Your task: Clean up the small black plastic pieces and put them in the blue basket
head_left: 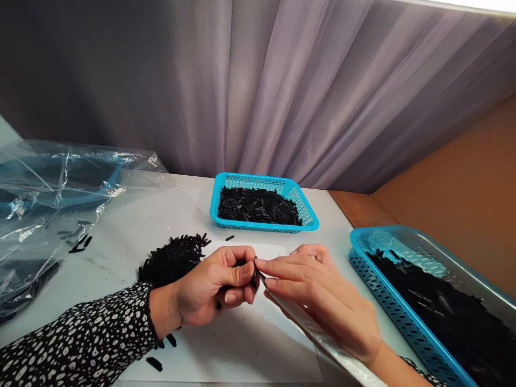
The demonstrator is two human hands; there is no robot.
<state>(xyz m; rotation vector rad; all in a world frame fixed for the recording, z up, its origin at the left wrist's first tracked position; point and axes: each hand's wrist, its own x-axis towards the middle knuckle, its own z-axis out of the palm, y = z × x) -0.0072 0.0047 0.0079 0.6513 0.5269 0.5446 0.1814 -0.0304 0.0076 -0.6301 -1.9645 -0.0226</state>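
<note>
My left hand [220, 282] is closed on small black strips, pinching one between thumb and forefinger; a few more show under the fingers. My right hand [330, 295] grips a long, thin tool [308, 322] with a pale, glossy wrapped handle. Its narrow front end reaches the pinched strip, where the fingertips of both hands nearly meet. What kind of tool it is I cannot make out. Behind my left wrist a heap of black strips [173, 260] lies on the table. Under both hands is a flat white sheet [242, 349].
A blue basket [215, 212] of black strips stands at the back. Another blue basket [403, 317], also holding black strips, is at the right beside a brown board [455, 177]. Clear plastic bag [68, 183] covers the left side. Loose strips [154, 364] lie near my left sleeve.
</note>
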